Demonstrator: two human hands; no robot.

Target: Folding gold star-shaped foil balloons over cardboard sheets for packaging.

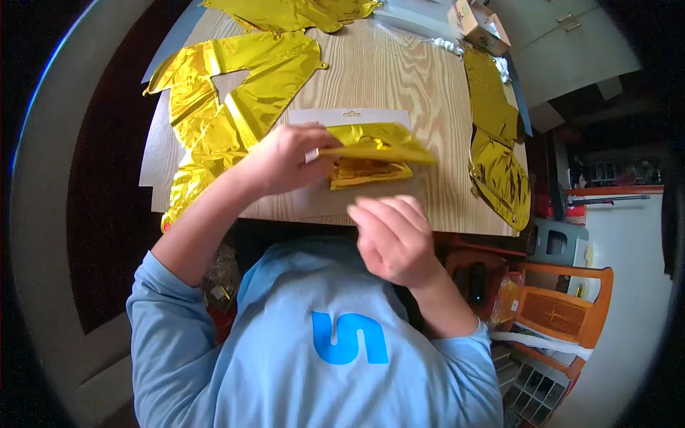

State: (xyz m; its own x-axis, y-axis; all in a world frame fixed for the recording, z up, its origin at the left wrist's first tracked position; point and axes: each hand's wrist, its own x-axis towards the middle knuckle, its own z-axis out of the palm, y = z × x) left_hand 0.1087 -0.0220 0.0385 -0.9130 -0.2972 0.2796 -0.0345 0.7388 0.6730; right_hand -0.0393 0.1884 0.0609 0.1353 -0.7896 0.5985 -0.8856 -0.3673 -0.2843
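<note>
Now left hand (282, 158) pinches folded gold foil balloon (371, 153) at its fingertips, foil stretching rightward; right hand (394, 239) hovers just below, loosely curled, holding nothing, above table (399, 78).

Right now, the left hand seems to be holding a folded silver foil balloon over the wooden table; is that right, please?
Not quite: the foil balloon is gold, not silver. The head view shows the left hand holding it, folded, over the wooden table.
</note>
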